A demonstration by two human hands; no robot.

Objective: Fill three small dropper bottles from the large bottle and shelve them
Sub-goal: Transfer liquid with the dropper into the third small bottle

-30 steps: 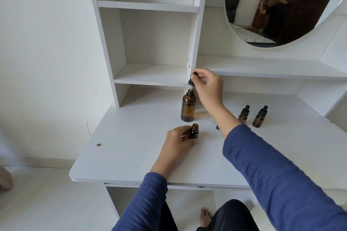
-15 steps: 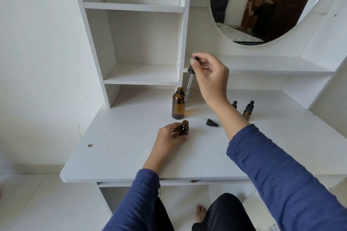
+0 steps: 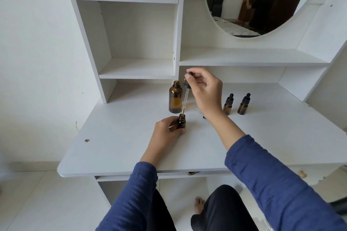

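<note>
A large amber bottle (image 3: pixel 175 99) stands uncapped on the white desk (image 3: pixel 120 137). My right hand (image 3: pixel 205 90) pinches the black bulb of a long glass dropper (image 3: pixel 185 97), whose tip hangs just over the mouth of a small amber bottle (image 3: pixel 181 121). My left hand (image 3: pixel 168 131) grips that small open bottle on the desk. Two more small dropper bottles (image 3: pixel 228 104) (image 3: pixel 243 104), both capped, stand to the right. A small black dropper cap (image 3: pixel 204 117) lies behind my right wrist, mostly hidden.
White shelf compartments (image 3: pixel 139 69) rise behind the large bottle, and a long shelf (image 3: pixel 249 58) runs under a round mirror (image 3: pixel 253 2). The mirror shows another person. A small screw hole (image 3: pixel 86 140) marks the desk's left side.
My right hand pulled the dropper out of the large bottle, lifted it, then carried it down to the small bottle's mouth. My left hand kept hold of the small bottle.
</note>
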